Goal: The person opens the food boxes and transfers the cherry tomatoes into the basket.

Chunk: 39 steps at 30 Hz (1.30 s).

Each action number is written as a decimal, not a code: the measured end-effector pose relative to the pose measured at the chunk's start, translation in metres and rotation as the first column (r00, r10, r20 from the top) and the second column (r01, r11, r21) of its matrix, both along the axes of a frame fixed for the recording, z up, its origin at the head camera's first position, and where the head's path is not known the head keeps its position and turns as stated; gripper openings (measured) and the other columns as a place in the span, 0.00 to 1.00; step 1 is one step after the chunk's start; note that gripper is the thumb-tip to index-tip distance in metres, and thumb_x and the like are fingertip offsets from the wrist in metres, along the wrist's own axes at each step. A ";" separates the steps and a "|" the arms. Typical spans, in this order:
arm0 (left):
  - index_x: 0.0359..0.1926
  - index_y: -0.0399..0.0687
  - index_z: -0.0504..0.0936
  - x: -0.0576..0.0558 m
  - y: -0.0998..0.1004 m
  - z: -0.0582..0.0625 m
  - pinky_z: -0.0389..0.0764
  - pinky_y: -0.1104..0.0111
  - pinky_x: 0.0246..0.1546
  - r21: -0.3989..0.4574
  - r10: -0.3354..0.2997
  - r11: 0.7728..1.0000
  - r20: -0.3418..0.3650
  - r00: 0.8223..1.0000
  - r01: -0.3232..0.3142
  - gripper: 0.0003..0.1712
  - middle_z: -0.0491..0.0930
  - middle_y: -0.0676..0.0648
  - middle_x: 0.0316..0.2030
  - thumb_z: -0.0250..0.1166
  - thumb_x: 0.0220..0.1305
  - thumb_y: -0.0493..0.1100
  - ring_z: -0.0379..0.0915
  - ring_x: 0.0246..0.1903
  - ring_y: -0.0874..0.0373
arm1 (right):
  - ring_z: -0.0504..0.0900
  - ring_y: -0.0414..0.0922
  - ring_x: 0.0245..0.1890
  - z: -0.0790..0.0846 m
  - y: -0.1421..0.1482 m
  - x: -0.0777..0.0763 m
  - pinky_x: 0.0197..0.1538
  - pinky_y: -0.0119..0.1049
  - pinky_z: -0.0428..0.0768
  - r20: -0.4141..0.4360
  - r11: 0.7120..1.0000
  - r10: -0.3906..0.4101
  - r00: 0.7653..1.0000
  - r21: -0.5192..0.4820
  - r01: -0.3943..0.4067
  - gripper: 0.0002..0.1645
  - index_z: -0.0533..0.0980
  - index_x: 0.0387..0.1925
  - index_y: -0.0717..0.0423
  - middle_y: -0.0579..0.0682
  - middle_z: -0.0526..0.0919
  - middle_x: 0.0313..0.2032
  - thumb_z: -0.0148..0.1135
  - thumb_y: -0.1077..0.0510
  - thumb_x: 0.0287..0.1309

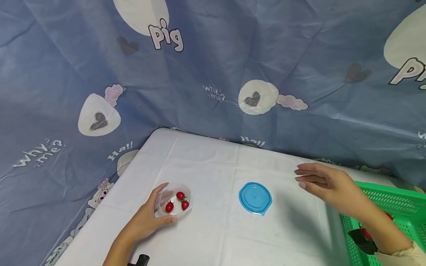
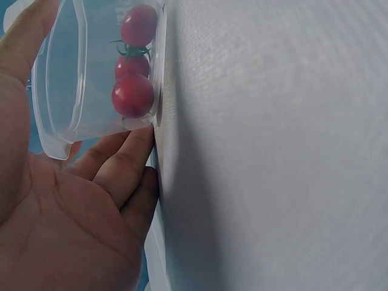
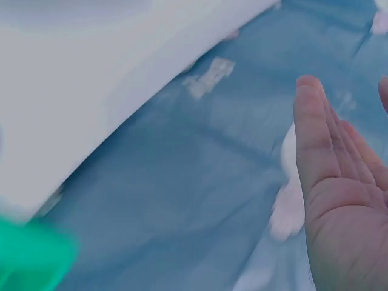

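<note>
On the left of the white table, my left hand [image 1: 144, 222] holds a clear plastic container [image 1: 189, 201] between thumb and fingers. Three cherry tomatoes [image 1: 180, 195] lie inside it. From the left wrist view, the tomatoes [image 2: 133, 96] rest at the container's base, a green stem among them, and the fingers [image 2: 118, 173] reach along the table beside its wall. My right hand [image 1: 334, 189] is in the air over the right side of the table with nothing in it, its fingers extended. A blue lid [image 1: 255, 197] lies flat between the hands.
A green perforated basket [image 1: 390, 189] stands at the right end, partly under my right forearm, with a few red items partly hidden inside. Blue printed cloth [image 1: 209, 60] hangs behind the table [image 1: 207, 245] and along its left side.
</note>
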<state>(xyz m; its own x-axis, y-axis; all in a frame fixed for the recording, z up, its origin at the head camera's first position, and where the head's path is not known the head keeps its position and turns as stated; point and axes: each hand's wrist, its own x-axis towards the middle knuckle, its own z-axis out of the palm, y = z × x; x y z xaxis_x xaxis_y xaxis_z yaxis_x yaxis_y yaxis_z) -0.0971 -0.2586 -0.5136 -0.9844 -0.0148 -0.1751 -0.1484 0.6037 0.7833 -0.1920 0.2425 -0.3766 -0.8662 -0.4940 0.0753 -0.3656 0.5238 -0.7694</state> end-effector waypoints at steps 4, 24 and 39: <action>0.71 0.83 0.46 0.000 0.000 0.000 0.56 0.33 0.58 -0.002 -0.006 1.000 -0.002 1.000 0.006 0.60 0.58 0.45 0.71 0.76 0.43 0.63 0.51 0.68 0.33 | 0.81 0.42 0.51 -0.001 -0.038 -0.010 0.48 0.31 0.80 0.035 0.992 0.127 0.991 -0.008 -0.126 0.24 0.72 0.60 0.50 0.44 0.80 0.53 0.63 0.51 0.63; 0.72 0.82 0.46 0.003 -0.002 -0.001 0.59 0.35 0.59 0.019 -0.002 1.000 0.005 1.000 0.002 0.61 0.58 0.48 0.71 0.76 0.43 0.64 0.53 0.68 0.36 | 0.81 0.30 0.41 -0.038 -0.261 -0.028 0.47 0.26 0.77 0.151 0.783 0.592 0.791 0.125 -0.610 0.14 0.80 0.49 0.53 0.40 0.85 0.40 0.59 0.54 0.66; 0.73 0.78 0.45 0.002 -0.003 -0.001 0.59 0.38 0.61 0.104 -0.029 0.994 -0.040 0.999 0.033 0.62 0.57 0.50 0.71 0.75 0.43 0.65 0.55 0.68 0.41 | 0.80 0.41 0.26 -0.060 -0.336 -0.020 0.31 0.30 0.75 0.255 0.724 0.597 0.760 0.236 -0.648 0.33 0.84 0.34 0.53 0.46 0.84 0.29 0.39 0.38 0.72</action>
